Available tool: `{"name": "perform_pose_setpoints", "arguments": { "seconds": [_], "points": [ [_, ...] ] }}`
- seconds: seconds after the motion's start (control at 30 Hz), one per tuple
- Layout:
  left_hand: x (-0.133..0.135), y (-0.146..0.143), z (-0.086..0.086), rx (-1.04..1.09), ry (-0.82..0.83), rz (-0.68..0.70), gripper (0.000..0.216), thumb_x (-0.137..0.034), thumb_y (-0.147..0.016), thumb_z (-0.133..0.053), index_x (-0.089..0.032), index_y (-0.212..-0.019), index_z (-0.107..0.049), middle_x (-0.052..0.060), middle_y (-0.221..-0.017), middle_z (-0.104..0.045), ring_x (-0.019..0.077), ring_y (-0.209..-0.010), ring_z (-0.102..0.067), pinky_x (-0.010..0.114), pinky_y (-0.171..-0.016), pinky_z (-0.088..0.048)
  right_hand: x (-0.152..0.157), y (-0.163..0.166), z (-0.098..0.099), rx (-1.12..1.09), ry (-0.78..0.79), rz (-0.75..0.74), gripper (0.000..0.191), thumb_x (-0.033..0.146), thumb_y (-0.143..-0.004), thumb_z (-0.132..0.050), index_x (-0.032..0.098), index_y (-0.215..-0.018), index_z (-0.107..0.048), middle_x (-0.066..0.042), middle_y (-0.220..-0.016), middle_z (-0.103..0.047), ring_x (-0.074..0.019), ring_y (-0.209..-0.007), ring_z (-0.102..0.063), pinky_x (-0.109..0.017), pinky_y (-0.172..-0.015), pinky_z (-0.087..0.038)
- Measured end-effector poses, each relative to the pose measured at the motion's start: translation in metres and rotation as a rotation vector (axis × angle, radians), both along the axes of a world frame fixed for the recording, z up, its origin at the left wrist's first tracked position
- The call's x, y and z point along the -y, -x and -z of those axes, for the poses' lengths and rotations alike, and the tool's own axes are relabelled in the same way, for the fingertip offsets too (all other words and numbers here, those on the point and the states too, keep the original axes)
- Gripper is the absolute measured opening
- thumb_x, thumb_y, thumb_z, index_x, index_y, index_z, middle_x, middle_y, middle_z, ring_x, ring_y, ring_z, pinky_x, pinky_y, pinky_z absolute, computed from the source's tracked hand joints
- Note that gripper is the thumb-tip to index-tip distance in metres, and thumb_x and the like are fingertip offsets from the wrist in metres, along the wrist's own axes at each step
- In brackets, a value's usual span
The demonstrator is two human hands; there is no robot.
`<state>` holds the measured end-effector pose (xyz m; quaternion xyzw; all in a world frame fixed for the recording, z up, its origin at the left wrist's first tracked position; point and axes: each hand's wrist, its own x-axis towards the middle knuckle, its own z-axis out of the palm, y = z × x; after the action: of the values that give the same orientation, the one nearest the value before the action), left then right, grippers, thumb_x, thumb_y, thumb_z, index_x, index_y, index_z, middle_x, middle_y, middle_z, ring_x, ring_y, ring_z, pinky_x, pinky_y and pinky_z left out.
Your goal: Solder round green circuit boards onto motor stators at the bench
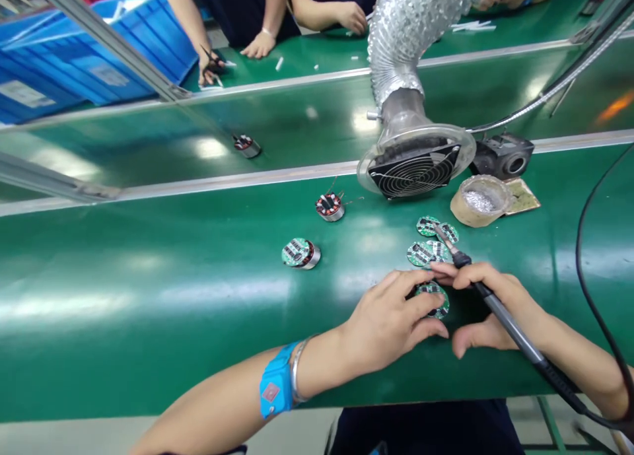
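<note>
My left hand (381,319) is closed around a round green circuit board (436,303), fingers over its top; what lies beneath the board is hidden. A soldering iron (510,323) lies slantwise through my right hand (520,303), its tip pointing up and left over several loose round boards (420,253). The right fingertips reach the far edge of the board in my left hand, with the thumb apart below. To the left stands a motor stator (312,258) topped by a tilted round board (296,251). Behind it is a bare stator (329,207) with wire ends sticking up.
A fume extractor fan (416,171) hangs on a foil duct (401,39). Beside it are a tan pot (460,207) and a dark stand (502,154). Another stator (246,146) sits on the middle strip. Co-workers' hands (260,44) and blue bins (143,45) are beyond.
</note>
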<state>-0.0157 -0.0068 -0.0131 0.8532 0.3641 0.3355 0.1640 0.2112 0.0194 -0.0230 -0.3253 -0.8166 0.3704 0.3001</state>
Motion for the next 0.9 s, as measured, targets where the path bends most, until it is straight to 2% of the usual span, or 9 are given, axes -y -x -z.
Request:
{"name": "perform_pose_setpoints", "arguments": {
  "seconds": [0.03, 0.1, 0.2, 0.27, 0.5, 0.73, 0.8, 0.9],
  "points": [
    [0.0, 0.0, 0.0, -0.014, -0.002, -0.005, 0.031, -0.041, -0.082, -0.071, -0.017, -0.101, -0.065, 0.01, -0.109, -0.068, 0.0216, -0.098, -0.067, 0.034, -0.084, -0.058, 0.002, 0.002, 0.002, -0.002, 0.002, -0.012, 0.066, 0.051, -0.062, -0.085, 0.026, -0.11, -0.047, -0.011, -0.127, -0.064, -0.0253, -0.111, -0.066, -0.034, -0.093, -0.056],
    [0.001, 0.001, -0.001, -0.026, 0.01, -0.015, 0.028, -0.038, -0.084, -0.07, -0.018, -0.103, -0.064, 0.007, -0.103, -0.07, 0.0202, -0.094, -0.067, 0.032, -0.081, -0.058, 0.007, 0.008, 0.006, -0.003, -0.044, -0.005, 0.06, 0.047, -0.068, -0.083, 0.025, -0.11, -0.047, -0.01, -0.122, -0.066, -0.0244, -0.111, -0.066, -0.033, -0.093, -0.056],
    [0.002, 0.002, -0.001, -0.055, 0.028, -0.051, 0.039, -0.038, -0.086, -0.068, -0.014, -0.115, -0.06, 0.009, -0.101, -0.071, 0.02, -0.089, -0.068, 0.032, -0.078, -0.059, 0.014, 0.02, 0.013, -0.017, -0.129, 0.08, 0.039, 0.034, -0.082, -0.072, 0.024, -0.109, -0.046, -0.008, -0.107, -0.069, -0.0202, -0.096, -0.071, -0.028, -0.08, -0.059],
    [0.001, 0.004, -0.002, -0.079, 0.017, -0.055, 0.044, -0.037, -0.085, -0.07, -0.012, -0.12, -0.058, 0.009, -0.099, -0.071, 0.0199, -0.087, -0.068, 0.032, -0.077, -0.06, 0.018, 0.025, 0.015, -0.023, -0.14, 0.129, 0.032, 0.027, -0.084, -0.066, 0.023, -0.107, -0.044, -0.006, -0.1, -0.069, -0.0184, -0.088, -0.071, -0.026, -0.073, -0.058],
    [-0.002, 0.01, -0.008, -0.146, 0.022, -0.011, 0.041, -0.036, -0.086, -0.069, -0.013, -0.118, -0.061, 0.008, -0.095, -0.07, 0.018, -0.082, -0.068, 0.029, -0.072, -0.06, 0.024, 0.03, 0.017, -0.054, -0.084, 0.165, 0.041, 0.019, -0.076, -0.07, 0.025, -0.103, -0.041, -0.006, -0.101, -0.069, -0.0197, -0.09, -0.071, -0.027, -0.072, -0.057],
    [-0.001, 0.008, -0.009, -0.188, 0.003, -0.019, 0.038, -0.039, -0.089, -0.064, -0.013, -0.117, -0.061, 0.008, -0.098, -0.07, 0.0179, -0.086, -0.069, 0.028, -0.076, -0.06, 0.024, 0.03, 0.019, -0.073, -0.064, 0.16, 0.037, 0.02, -0.076, -0.07, 0.023, -0.101, -0.043, -0.007, -0.101, -0.07, -0.0187, -0.085, -0.07, -0.027, -0.071, -0.058],
    [-0.001, 0.005, -0.007, -0.183, -0.039, -0.048, 0.04, -0.043, -0.088, -0.063, -0.013, -0.115, -0.061, 0.009, -0.099, -0.071, 0.0185, -0.088, -0.068, 0.028, -0.078, -0.059, 0.026, 0.031, 0.019, -0.085, -0.078, 0.166, 0.035, 0.018, -0.078, -0.068, 0.022, -0.103, -0.044, -0.007, -0.101, -0.07, -0.0188, -0.088, -0.07, -0.027, -0.074, -0.059],
    [0.0, 0.0, -0.003, -0.194, -0.099, -0.065, 0.041, -0.046, -0.09, -0.058, -0.013, -0.113, -0.061, 0.01, -0.096, -0.071, 0.0186, -0.086, -0.068, 0.028, -0.076, -0.058, 0.032, 0.034, 0.016, -0.084, -0.135, 0.175, 0.03, 0.01, -0.084, -0.054, 0.019, -0.111, -0.046, -0.01, -0.108, -0.069, -0.0195, -0.102, -0.068, -0.029, -0.084, -0.059]
  ]
}}
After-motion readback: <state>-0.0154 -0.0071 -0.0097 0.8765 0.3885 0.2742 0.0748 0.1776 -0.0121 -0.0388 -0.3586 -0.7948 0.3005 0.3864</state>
